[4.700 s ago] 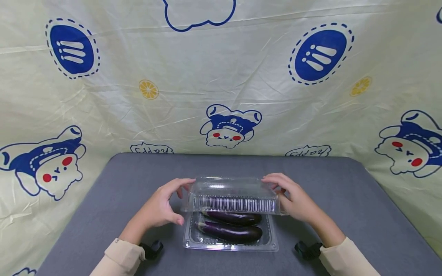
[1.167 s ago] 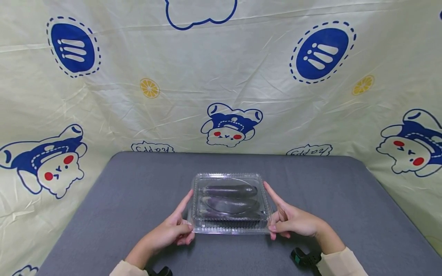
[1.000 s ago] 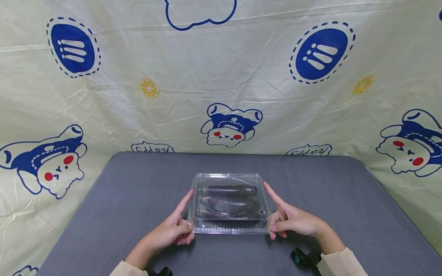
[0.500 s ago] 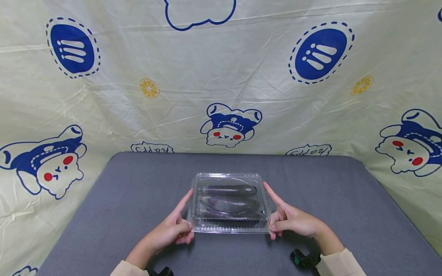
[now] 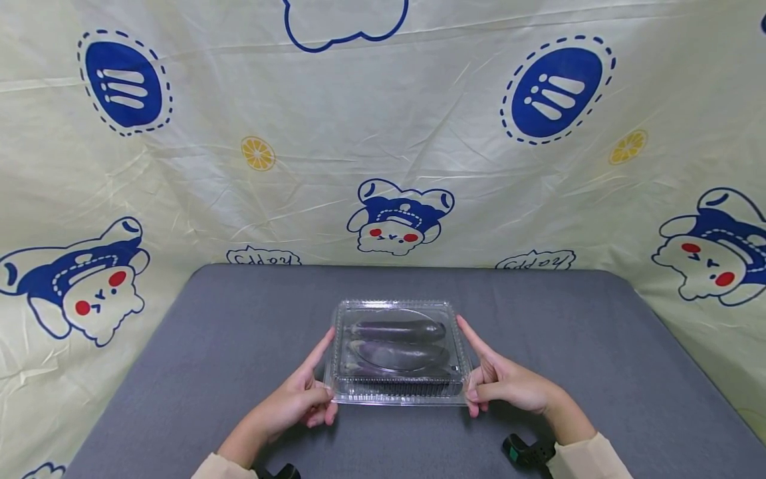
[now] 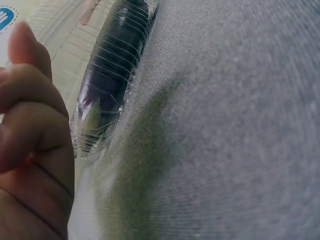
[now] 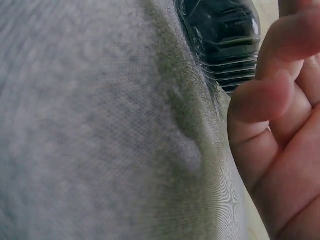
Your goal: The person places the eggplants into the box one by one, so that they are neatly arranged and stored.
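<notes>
A clear plastic clamshell container (image 5: 395, 392) sits on the grey table with its lid down. Dark purple eggplants (image 5: 397, 330) show through the lid, lying side by side; one eggplant (image 6: 107, 70) is seen through the ribbed wall in the left wrist view. My left hand (image 5: 299, 399) pinches the near left corner of the rim, thumb on top and the index finger stretched along the side. At the near right corner, my right hand (image 5: 509, 382) holds the rim the same way. The fingertips under the rim are partly hidden.
The grey cloth-covered table (image 5: 257, 313) reaches back to a hanging pale curtain (image 5: 455, 166) with blue cartoon prints. A black wrist device (image 5: 529, 452) is strapped by the right sleeve.
Several seconds ago the lid was tilted up above the eggplants, with both hands at its sides. Now it is down, and the hands hold the near corners. During the last second almost nothing moved.
</notes>
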A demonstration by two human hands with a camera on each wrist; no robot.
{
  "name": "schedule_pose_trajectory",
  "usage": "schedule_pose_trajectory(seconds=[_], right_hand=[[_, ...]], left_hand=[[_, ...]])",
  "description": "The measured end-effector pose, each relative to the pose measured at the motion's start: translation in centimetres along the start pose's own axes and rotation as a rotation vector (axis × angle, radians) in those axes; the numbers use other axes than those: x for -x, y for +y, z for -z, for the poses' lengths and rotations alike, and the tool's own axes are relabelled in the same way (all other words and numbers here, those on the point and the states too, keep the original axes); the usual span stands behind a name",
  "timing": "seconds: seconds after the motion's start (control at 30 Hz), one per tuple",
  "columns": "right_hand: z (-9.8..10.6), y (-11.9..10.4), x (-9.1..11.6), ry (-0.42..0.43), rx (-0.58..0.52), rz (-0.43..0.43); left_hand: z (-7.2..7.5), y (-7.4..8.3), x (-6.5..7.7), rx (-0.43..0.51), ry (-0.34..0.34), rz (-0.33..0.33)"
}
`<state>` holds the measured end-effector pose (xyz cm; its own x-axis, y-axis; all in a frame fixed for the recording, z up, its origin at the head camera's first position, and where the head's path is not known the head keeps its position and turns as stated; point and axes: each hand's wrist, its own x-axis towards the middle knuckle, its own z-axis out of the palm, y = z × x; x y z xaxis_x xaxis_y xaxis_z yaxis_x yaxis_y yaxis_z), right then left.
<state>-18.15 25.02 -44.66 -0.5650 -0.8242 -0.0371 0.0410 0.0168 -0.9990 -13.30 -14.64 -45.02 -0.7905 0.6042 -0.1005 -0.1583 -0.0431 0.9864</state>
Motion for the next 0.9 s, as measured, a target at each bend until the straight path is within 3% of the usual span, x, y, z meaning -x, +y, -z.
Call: schedule_pose_trajectory(seconds=[0.2,0.6,0.9], right_hand=[[-0.19,0.01,0.08,0.033,0.013,-0.024],[-0.02,0.31,0.01,0.003,0.015,0.02],[-0.24,0.31,0.02,0.017,-0.002,-0.015]], left_hand=[[-0.03,-0.04,0.02,0.01,0.0,0.003],[-0.17,-0.22,0.04,0.052,0.001,0.004],[-0.32,-0.3,0.04,0.054,0.012,-0.001]])
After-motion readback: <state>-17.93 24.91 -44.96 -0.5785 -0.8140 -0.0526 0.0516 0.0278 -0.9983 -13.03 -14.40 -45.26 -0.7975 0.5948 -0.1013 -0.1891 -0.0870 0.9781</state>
